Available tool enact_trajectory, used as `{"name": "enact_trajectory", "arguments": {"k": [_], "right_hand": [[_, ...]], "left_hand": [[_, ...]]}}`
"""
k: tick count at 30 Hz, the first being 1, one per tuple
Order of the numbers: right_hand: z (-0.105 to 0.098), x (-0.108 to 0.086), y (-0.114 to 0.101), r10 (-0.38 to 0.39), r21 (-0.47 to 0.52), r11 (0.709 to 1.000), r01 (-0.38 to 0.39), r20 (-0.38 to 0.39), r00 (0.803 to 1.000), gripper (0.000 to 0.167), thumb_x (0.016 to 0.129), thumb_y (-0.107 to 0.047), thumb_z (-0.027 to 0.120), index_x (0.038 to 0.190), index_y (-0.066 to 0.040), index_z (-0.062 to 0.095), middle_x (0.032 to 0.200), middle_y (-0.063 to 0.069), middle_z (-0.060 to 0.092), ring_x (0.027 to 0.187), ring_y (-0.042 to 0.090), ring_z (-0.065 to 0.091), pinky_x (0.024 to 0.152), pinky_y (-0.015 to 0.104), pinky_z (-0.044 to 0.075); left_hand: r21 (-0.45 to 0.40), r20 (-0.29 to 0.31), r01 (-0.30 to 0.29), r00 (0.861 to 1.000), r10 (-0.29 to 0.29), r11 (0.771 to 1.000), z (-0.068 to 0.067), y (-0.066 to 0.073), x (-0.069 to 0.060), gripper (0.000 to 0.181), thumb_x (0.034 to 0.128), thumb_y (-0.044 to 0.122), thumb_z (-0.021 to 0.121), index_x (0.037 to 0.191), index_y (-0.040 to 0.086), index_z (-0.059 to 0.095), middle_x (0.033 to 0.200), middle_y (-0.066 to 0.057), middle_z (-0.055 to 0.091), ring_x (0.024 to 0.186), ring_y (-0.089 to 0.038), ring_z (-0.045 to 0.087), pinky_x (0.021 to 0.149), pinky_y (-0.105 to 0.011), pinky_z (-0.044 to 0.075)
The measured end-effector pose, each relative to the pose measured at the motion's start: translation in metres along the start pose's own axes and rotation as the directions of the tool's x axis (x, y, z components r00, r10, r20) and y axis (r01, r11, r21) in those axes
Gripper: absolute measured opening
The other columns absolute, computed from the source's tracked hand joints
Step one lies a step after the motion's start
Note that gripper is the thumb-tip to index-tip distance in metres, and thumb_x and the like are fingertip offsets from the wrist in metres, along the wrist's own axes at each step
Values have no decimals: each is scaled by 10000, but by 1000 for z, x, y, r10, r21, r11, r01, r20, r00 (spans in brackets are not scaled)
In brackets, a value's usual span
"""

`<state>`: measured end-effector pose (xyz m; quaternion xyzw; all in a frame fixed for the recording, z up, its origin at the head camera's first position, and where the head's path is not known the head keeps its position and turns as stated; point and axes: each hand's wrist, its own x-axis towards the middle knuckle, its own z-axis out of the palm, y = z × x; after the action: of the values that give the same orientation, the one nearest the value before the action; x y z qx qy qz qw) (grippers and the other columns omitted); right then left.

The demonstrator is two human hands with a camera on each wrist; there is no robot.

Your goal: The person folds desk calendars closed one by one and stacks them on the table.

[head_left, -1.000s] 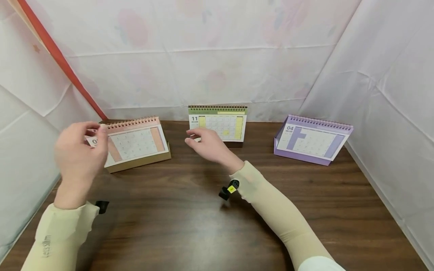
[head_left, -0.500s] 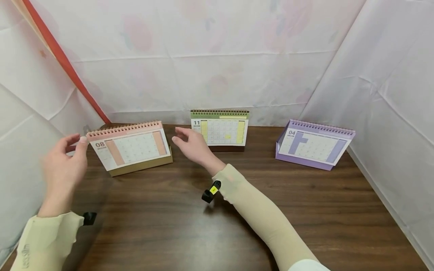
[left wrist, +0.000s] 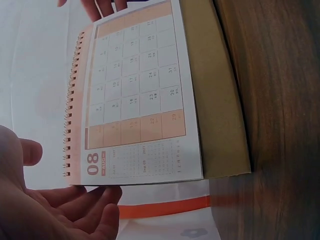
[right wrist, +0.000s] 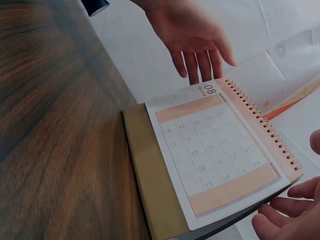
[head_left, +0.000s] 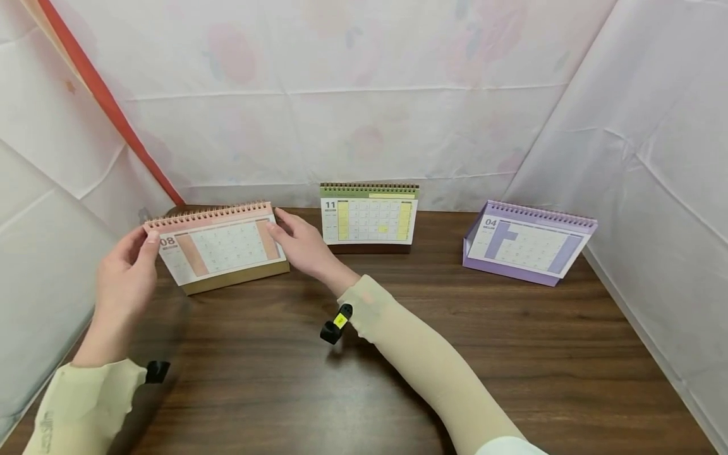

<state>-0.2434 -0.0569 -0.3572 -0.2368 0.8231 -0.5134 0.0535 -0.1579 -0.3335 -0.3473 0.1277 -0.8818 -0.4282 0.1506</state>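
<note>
Calendar (head_left: 230, 245) marked 08 stands between left hand (head_left: 125, 275) and right hand (head_left: 305, 246) (each grip wide).

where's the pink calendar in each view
Head: pink calendar left of centre, spiral at top.
Left wrist: calendar large near centre, sideways, spiral to the left.
Right wrist: calendar low, right of centre, spiral to the upper right.
Shared landmark: the printed 08, at the calendar's end nearest the left hand.

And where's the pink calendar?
In the head view, the pink calendar stands at the left, between the left hand and right hand, left of the green calendar.
</note>
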Motion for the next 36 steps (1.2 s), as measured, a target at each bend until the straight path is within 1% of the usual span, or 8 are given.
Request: {"name": "enact_trajectory", "arguments": {"k": [6,12,18,22,26,29,31,36], "right_hand": [[-2,0,0,36,102,994,-40,41,999,594,1050,-497,422,1560,-202,350,1530,-73,422,1330,86,465,1042,280,408],[-3,1,-1,24,92,995,-29,46,999,585,1054,-461,439,1561,-182,349,1529,-48,431,1312,100,489,1027,271,419],[-2,2,2,27,100,995,-29,27,999,577,1050,-470,445,1559,-213,354,1527,-54,429,1303,101,494,1020,273,424],[-2,3,3,40,116,992,-44,30,999,579,1042,-500,438,1563,-267,338,1545,-71,395,1299,99,495,1022,301,429],[-2,1,3,51,130,990,-55,36,998,585,1039,-523,425,1568,-299,318,1562,-82,364,1308,110,488,1031,340,429],[-2,0,3,53,144,988,-57,31,998,577,1037,-526,427,1565,-318,322,1532,-83,412,1292,104,501,1023,348,436],[-2,0,2,54,148,987,-57,27,998,572,1035,-530,431,1562,-335,323,1499,-71,460,1269,99,520,1012,350,445],[-2,0,2,50,133,990,-50,7,999,559,1035,-525,437,1558,-376,310,1444,-42,529,1202,103,566,981,352,463]], "left_hand": [[-2,-2,18,1000,-18,1000,0,-3,-2,610,1048,494,367,1572,186,324,1535,-149,403,1345,-146,396,1115,-306,290],[-61,17,64,998,-63,996,0,0,1,637,1043,517,360,1577,175,307,1563,-136,364,1364,-145,360,1140,-359,266],[-162,18,71,997,-69,984,-1,0,5,606,1045,461,417,1559,147,351,1472,-38,481,1110,-58,514,798,-102,420],[-254,12,69,998,-68,965,0,0,7,572,1046,419,454,1543,144,387,1335,54,536,1045,-25,520,731,-86,439],[-401,-7,88,995,-100,912,1,0,9,572,1013,416,544,1503,136,455,1217,83,593,963,-7,555,689,-88,458],[-551,-34,98,990,-140,829,1,-1,10,549,971,393,633,1440,123,539,1108,95,639,895,-18,587,657,-98,479],[-606,-50,94,987,-156,790,2,-1,11,520,951,382,666,1397,125,587,1056,99,659,864,-27,604,648,-108,490],[-669,-50,93,984,-170,738,2,-2,13,449,926,359,705,1322,153,656,997,101,687,808,-42,637,630,-130,505]]}}
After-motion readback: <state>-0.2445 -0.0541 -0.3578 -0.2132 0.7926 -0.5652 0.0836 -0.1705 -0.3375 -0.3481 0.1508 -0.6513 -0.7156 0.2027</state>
